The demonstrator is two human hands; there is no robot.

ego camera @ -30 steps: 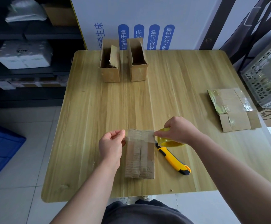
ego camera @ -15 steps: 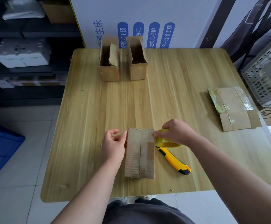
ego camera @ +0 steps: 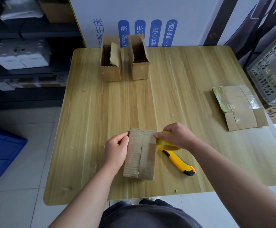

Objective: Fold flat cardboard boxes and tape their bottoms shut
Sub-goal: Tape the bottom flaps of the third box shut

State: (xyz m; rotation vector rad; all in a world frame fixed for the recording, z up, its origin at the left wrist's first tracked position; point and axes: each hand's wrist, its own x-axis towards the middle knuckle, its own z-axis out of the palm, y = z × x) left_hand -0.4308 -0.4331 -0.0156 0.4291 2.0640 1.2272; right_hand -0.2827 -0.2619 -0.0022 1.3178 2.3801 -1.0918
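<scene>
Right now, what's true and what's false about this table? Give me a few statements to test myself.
1. The right hand holds the tape roll beside the near box. True.
2. The left hand grips the yellow knife. False: the knife lies on the table, right of the near box, and the left hand pinches that box's far left corner.
3. Two open boxes stand at the table's far edge. True.
4. The flat cardboard lies on the table's left side. False: it lies on the right side.
</scene>
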